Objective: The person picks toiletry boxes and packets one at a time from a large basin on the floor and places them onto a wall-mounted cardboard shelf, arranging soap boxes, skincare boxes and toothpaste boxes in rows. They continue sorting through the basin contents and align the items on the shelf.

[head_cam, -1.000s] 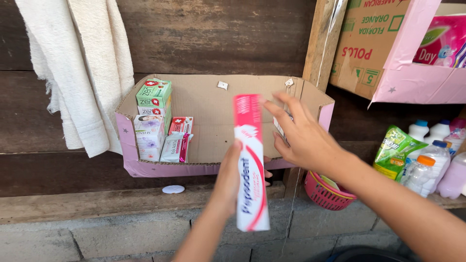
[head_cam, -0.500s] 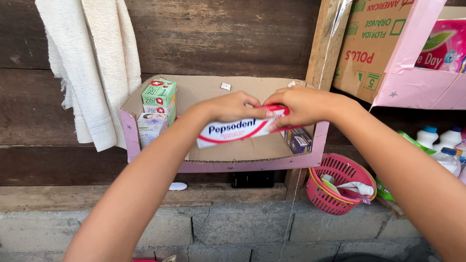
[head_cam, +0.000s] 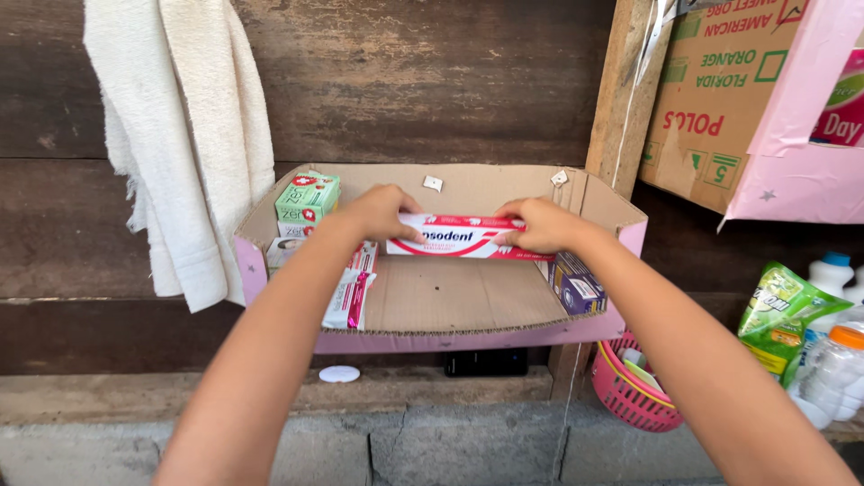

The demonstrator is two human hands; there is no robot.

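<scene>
Toothpaste box: a long red and white carton (head_cam: 459, 236) held level inside the cardboard tray (head_cam: 468, 301), close to its back wall; whether its underside touches the tray floor cannot be told.
Left hand: the left hand (head_cam: 378, 211) grips the carton's left end, fingers curled over the top edge; that end of the carton is hidden under them.
Right hand: the right hand (head_cam: 535, 225) grasps the right end the same way, thumb tucked out of sight behind the carton.
Tray: shallow open-fronted cardboard, edged with pink tape, fixed against a dark wooden wall (head_cam: 423, 81); its floor between the hands is bare cardboard.
Left of tray: green boxes (head_cam: 307, 198) stacked in the corner, with smaller red and white packets (head_cam: 349, 297) leaning in front; the left forearm covers part of them, so their number is unclear.
Right of tray: a purple box (head_cam: 576, 286) lies against the side wall, partly hidden by the right wrist.
Towel: a cream towel (head_cam: 184, 144) hangs over the wall, its top cut off by the frame.
Below: a small white round cap (head_cam: 339, 373) lies on the ledge; a dark object under the tray is too shadowed to identify.
Far right: a pink basket (head_cam: 630, 391), a green pouch (head_cam: 783, 310) and plastic bottles (head_cam: 832, 369), all partly cut off by the arm or the frame edge.
</scene>
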